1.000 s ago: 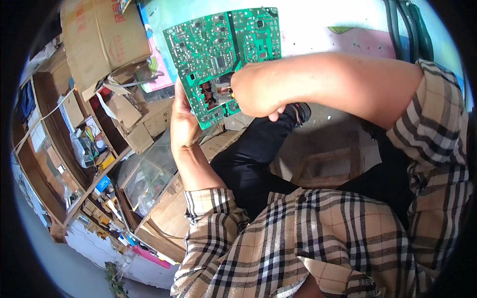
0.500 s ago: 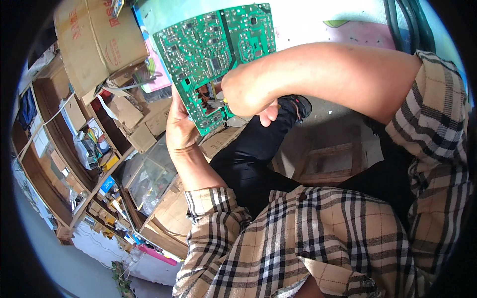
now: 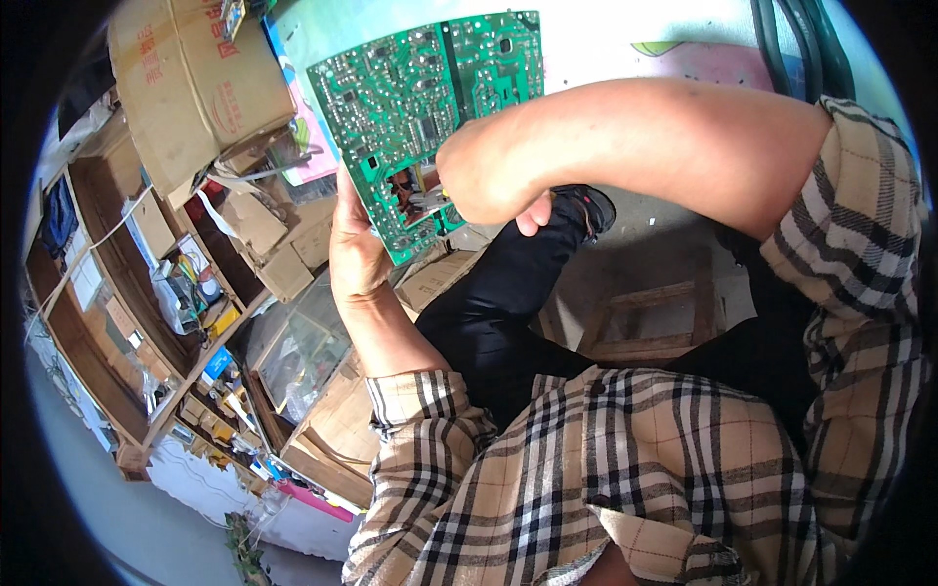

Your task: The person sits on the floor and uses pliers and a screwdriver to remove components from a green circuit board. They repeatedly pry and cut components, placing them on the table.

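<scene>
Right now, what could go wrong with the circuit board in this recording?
The green circuit board sits tilted, with the left hand at its left edge, so it might slip or twist if the right hand pushes hard. The right hand also covers part of the board, its fingertips mostly hidden, so they could snag something unseen.

Circuit board (image 3: 386, 107) showing green, dark-striped, at eleven o'clock; carton (image 3: 210, 83) showing brown, printed red, at ten; shirt (image 3: 635, 459) displaying beige-black-white plaid at five.
</scene>
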Motion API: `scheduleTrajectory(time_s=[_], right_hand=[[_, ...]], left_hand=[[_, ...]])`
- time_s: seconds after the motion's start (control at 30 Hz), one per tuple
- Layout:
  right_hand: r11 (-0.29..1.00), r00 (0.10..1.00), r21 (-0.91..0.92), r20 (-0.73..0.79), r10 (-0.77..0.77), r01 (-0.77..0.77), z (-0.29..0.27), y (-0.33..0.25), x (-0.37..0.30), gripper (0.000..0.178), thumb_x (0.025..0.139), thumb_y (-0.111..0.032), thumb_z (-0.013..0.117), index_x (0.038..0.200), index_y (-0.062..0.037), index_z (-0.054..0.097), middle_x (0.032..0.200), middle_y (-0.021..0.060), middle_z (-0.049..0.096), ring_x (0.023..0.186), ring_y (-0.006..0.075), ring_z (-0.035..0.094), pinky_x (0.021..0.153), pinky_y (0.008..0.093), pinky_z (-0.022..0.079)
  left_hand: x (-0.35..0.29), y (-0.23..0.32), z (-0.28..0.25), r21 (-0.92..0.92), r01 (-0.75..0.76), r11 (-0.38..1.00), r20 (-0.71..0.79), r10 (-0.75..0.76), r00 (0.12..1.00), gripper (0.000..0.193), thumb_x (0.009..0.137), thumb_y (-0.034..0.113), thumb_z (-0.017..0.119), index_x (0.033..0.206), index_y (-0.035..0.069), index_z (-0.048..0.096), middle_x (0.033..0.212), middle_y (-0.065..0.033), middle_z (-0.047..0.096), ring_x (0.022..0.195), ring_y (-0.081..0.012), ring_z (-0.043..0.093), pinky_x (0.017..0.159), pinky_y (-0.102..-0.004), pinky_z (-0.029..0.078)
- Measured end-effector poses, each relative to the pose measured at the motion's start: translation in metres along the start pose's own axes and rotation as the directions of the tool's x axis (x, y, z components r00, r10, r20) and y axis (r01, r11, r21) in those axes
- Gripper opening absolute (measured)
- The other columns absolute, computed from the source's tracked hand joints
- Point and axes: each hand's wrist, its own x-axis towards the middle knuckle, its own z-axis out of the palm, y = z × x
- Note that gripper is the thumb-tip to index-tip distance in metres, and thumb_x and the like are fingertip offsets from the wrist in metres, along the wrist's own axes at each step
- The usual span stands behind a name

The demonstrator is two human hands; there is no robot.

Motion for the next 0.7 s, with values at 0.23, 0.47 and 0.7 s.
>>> scheduleTrajectory(time_s=[0.23,0.47,0.7], right_hand=[[0.999,1.000,-0.048,-0.012,-0.006,0.005,-0.007,-0.004,-0.016,0.024,0.085,-0.004,0.047,0.076,0.0065,0.066,0.067,0.0127,0.068,0.053,0.0202,0.066,0.048,0.0304,0.056],[0.996,0.999,-0.086,-0.010,-0.033,0.032,-0.012,-0.008,-0.019,0.025,0.086,-0.005,0.048,0.075,0.0071,0.067,0.066,0.0131,0.068,0.054,0.0201,0.066,0.049,0.0316,0.056],[0.982,0.997,-0.177,0.061,-0.055,0.065,-0.014,-0.010,-0.012,0.028,0.087,-0.006,0.045,0.076,0.0076,0.066,0.068,0.0141,0.068,0.054,0.0211,0.066,0.051,0.0327,0.056]], left_hand=[[0.002,-0.004,-0.005,0.010,-0.009,1.000,-0.006,0.009,1.000,0.057,0.090,0.013,0.063,0.142,0.009,0.040,0.125,-0.0088,0.058,0.108,-0.0233,0.060,0.090,-0.0386,0.052],[-0.003,-0.005,-0.010,0.068,0.011,0.998,-0.035,-0.009,0.999,0.064,0.085,0.005,0.066,0.143,0.008,0.038,0.125,-0.0091,0.058,0.108,-0.0222,0.061,0.089,-0.0382,0.053],[-0.006,-0.007,-0.013,0.084,0.043,0.996,-0.100,-0.034,0.994,0.074,0.082,0.003,0.067,0.147,0.010,0.031,0.127,-0.0096,0.057,0.109,-0.0218,0.060,0.088,-0.0368,0.053]])
